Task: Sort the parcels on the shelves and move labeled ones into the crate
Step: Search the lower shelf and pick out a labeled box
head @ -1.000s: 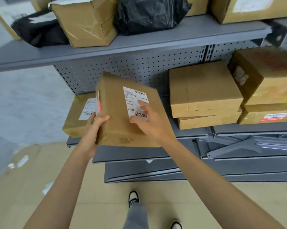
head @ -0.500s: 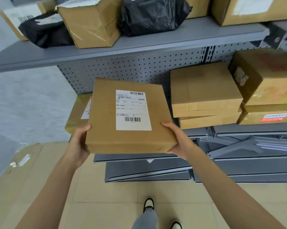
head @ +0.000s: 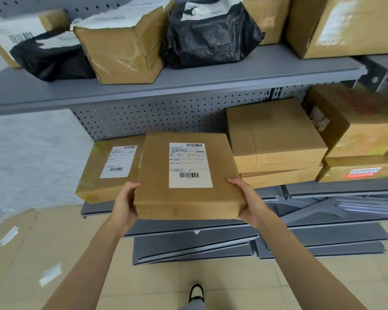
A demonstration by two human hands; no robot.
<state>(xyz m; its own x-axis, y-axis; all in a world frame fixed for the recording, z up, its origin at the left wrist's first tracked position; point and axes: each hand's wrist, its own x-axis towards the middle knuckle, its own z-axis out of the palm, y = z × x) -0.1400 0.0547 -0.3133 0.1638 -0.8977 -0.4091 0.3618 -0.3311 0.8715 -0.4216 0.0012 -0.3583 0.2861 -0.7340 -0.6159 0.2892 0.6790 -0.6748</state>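
I hold a flat brown labeled parcel (head: 157, 189) in front of the lower shelf (head: 336, 186), its white barcode label facing up. My left hand (head: 124, 203) grips its near left corner and my right hand (head: 247, 201) grips its near right corner. A second labeled parcel (head: 94, 173) lies on the lower shelf just to the left, partly behind the held one. To the right sit plain brown boxes (head: 275, 139) stacked two high. No crate is in view.
The upper shelf (head: 188, 83) carries a torn brown box (head: 121, 52), two black bags (head: 210, 39) and more boxes (head: 354, 25). Boxes with a red sticker (head: 363, 173) fill the lower right. Grey shelf panels (head: 210, 245) and flattened cardboard (head: 32, 253) lie on the floor.
The parcel went from tilted on its edge to lying flat, label up. My right hand moved off the label to the right corner, and the parcel now sits level between both hands.
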